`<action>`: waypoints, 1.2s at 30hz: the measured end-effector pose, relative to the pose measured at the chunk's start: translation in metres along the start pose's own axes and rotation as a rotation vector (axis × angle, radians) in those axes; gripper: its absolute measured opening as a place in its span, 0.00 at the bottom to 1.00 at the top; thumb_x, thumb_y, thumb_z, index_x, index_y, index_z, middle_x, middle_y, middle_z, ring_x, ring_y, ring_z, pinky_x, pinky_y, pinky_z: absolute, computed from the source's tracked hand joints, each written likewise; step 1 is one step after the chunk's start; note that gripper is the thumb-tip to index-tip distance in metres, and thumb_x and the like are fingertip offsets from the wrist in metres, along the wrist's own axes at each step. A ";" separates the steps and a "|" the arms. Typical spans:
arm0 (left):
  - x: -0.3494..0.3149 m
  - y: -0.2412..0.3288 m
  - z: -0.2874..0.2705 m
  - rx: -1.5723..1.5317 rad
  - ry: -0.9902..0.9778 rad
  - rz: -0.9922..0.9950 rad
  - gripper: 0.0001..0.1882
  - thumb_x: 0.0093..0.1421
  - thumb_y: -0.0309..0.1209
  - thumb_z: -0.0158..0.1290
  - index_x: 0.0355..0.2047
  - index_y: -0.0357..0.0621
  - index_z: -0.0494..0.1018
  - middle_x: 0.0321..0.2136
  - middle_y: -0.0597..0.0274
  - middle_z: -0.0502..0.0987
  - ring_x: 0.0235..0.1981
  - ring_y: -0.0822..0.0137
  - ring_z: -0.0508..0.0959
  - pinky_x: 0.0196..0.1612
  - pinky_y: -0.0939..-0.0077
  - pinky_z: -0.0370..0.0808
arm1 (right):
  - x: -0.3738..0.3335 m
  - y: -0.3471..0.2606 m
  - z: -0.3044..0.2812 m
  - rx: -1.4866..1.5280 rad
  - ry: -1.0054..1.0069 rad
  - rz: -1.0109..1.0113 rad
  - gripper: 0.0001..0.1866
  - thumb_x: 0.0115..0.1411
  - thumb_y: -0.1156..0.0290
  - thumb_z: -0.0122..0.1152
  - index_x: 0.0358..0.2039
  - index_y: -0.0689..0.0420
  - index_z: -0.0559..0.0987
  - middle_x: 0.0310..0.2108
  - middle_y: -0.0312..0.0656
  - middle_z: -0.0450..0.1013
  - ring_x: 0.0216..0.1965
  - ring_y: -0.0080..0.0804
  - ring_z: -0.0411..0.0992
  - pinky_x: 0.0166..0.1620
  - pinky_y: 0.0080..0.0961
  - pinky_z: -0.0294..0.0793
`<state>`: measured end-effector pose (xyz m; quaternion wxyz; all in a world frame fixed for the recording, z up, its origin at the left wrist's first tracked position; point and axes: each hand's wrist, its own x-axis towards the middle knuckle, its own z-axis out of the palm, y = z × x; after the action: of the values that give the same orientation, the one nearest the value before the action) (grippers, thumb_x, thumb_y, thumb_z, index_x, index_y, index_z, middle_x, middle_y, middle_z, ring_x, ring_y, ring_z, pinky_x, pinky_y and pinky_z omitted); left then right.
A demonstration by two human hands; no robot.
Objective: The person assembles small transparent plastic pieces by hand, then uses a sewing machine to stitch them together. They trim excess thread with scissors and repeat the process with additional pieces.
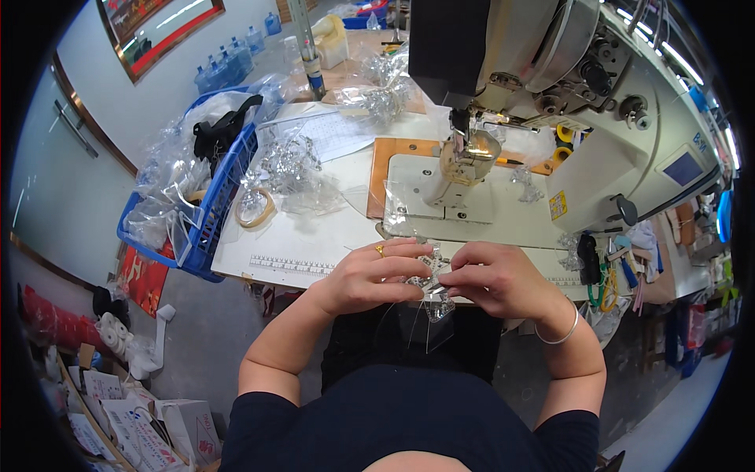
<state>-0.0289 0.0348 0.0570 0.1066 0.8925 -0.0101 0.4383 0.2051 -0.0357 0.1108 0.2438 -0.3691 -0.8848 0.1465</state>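
Observation:
At the front edge of the sewing table, my left hand (377,271) grips a clear plastic piece with glittering silver stones (440,309). Its fingers lie along the left side of the piece, and a ring is on one of them. My right hand (495,275) pinches at the same piece from the right, thumb and fingers closed. A small shiny metallic bit shows at those fingertips; its kind is too small to tell. Clear strips and thin threads hang below the hands over my lap. Beyond them stands the sewing machine (629,157), its post (456,177) just past my fingers.
A blue basket (224,212) full of clear plastic stands at the left. On the white table lie a tape roll (255,208), a heap of sparkling clear pieces (291,169) and a paper sheet (338,134). Scissors (609,287) and other tools hang at the right edge.

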 end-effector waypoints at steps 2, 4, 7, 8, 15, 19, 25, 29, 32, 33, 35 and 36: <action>0.000 -0.001 0.000 -0.009 -0.001 -0.001 0.07 0.47 0.21 0.57 0.27 0.46 0.73 0.38 0.62 0.75 0.47 0.54 0.76 0.50 0.60 0.76 | 0.000 0.000 0.001 -0.016 0.000 -0.022 0.09 0.49 0.69 0.65 0.33 0.51 0.79 0.31 0.35 0.72 0.31 0.35 0.72 0.32 0.30 0.72; 0.001 -0.001 0.001 -0.025 -0.004 -0.003 0.07 0.47 0.21 0.57 0.27 0.46 0.74 0.38 0.61 0.75 0.47 0.54 0.76 0.49 0.60 0.76 | 0.000 0.001 0.001 -0.004 -0.003 -0.032 0.09 0.49 0.69 0.65 0.33 0.51 0.79 0.31 0.35 0.72 0.31 0.35 0.72 0.32 0.29 0.72; -0.001 0.000 0.003 -0.063 0.010 -0.024 0.07 0.47 0.20 0.56 0.27 0.46 0.74 0.38 0.61 0.75 0.47 0.53 0.76 0.48 0.61 0.76 | -0.002 0.005 0.003 0.095 -0.001 -0.007 0.10 0.49 0.69 0.66 0.34 0.51 0.80 0.31 0.36 0.72 0.31 0.36 0.72 0.32 0.29 0.72; -0.002 0.000 0.003 -0.071 0.016 -0.033 0.07 0.47 0.20 0.56 0.27 0.46 0.74 0.38 0.61 0.75 0.47 0.53 0.76 0.48 0.61 0.76 | -0.005 0.008 0.002 0.154 0.008 0.015 0.10 0.49 0.69 0.66 0.35 0.51 0.80 0.31 0.36 0.72 0.31 0.36 0.73 0.32 0.28 0.72; -0.003 -0.002 0.003 -0.057 -0.001 -0.047 0.07 0.48 0.20 0.56 0.27 0.46 0.74 0.38 0.61 0.75 0.46 0.53 0.76 0.47 0.62 0.76 | -0.005 0.002 0.001 0.013 0.056 0.025 0.11 0.49 0.70 0.66 0.35 0.51 0.79 0.31 0.36 0.72 0.30 0.36 0.72 0.32 0.28 0.72; -0.004 -0.002 0.005 -0.073 -0.001 -0.045 0.07 0.47 0.20 0.56 0.27 0.46 0.75 0.38 0.62 0.75 0.46 0.53 0.76 0.47 0.62 0.76 | -0.001 0.002 -0.001 -0.073 0.038 -0.056 0.11 0.48 0.69 0.67 0.34 0.51 0.79 0.31 0.35 0.72 0.30 0.36 0.72 0.31 0.29 0.72; -0.005 -0.002 0.008 -0.181 0.002 -0.061 0.07 0.45 0.21 0.58 0.26 0.46 0.76 0.38 0.61 0.75 0.46 0.53 0.77 0.46 0.64 0.77 | 0.002 0.011 0.001 0.067 -0.025 -0.086 0.10 0.47 0.70 0.67 0.33 0.51 0.80 0.30 0.34 0.72 0.30 0.35 0.73 0.31 0.28 0.72; -0.006 -0.003 0.010 -0.208 0.036 -0.080 0.07 0.44 0.21 0.58 0.26 0.45 0.76 0.37 0.61 0.75 0.46 0.53 0.77 0.45 0.66 0.78 | -0.001 0.016 0.002 0.210 -0.008 -0.062 0.10 0.47 0.71 0.67 0.33 0.52 0.80 0.30 0.35 0.72 0.30 0.35 0.73 0.31 0.28 0.72; -0.006 -0.004 0.008 -0.217 0.053 -0.092 0.08 0.44 0.20 0.58 0.26 0.45 0.76 0.37 0.60 0.75 0.46 0.53 0.77 0.45 0.66 0.78 | -0.004 0.015 0.001 0.201 0.026 -0.010 0.11 0.47 0.71 0.67 0.33 0.52 0.80 0.30 0.36 0.73 0.30 0.35 0.73 0.31 0.28 0.72; -0.006 -0.005 0.008 -0.214 0.046 -0.092 0.08 0.44 0.20 0.58 0.26 0.45 0.76 0.37 0.60 0.75 0.46 0.53 0.77 0.45 0.66 0.78 | -0.004 0.014 0.000 0.172 0.037 0.009 0.11 0.48 0.71 0.67 0.34 0.52 0.80 0.30 0.36 0.73 0.30 0.35 0.73 0.31 0.28 0.72; -0.007 -0.005 0.008 -0.206 0.027 -0.092 0.08 0.43 0.19 0.58 0.26 0.45 0.76 0.37 0.60 0.75 0.46 0.53 0.77 0.45 0.66 0.78 | -0.003 0.013 0.002 0.127 0.031 -0.033 0.11 0.48 0.71 0.67 0.34 0.52 0.80 0.30 0.36 0.73 0.30 0.35 0.73 0.31 0.28 0.72; -0.008 -0.005 0.008 -0.199 0.016 -0.092 0.09 0.43 0.19 0.58 0.26 0.45 0.76 0.37 0.60 0.75 0.46 0.53 0.77 0.46 0.66 0.78 | -0.002 0.012 0.003 0.104 0.029 -0.053 0.11 0.48 0.71 0.67 0.34 0.52 0.80 0.30 0.36 0.73 0.29 0.35 0.73 0.31 0.27 0.72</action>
<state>-0.0269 0.0375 0.0450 0.2148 0.8735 -0.0119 0.4366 0.2117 -0.0296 0.1021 0.2793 -0.3347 -0.8817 0.1805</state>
